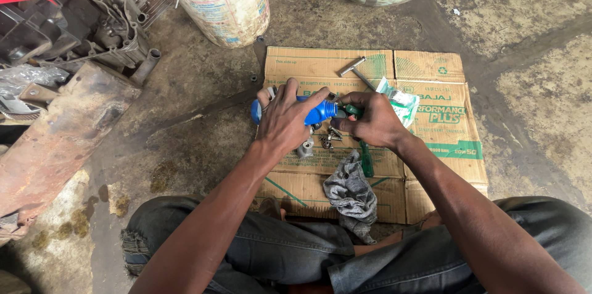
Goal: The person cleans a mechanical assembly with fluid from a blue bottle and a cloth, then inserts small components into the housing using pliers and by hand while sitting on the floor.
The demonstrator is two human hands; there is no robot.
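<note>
Blue bottle [316, 111], grey rag [351, 192], seemingly green-handled screwdriver [366, 159].

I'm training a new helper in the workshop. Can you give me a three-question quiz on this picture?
1. True or false: the left hand holds a blue bottle.
2. What lies on the cardboard nearest the person's knees? A) grey rag B) hammer C) bucket
3. Fill in: the right hand is at the bottle's ____ end.

Key: 1 true; 2 A, the grey rag; 3 cap.

Flattened cardboard [431, 146] on concrete floor [524, 53]; rag [351, 192], bolts [330, 140] atop.
</note>
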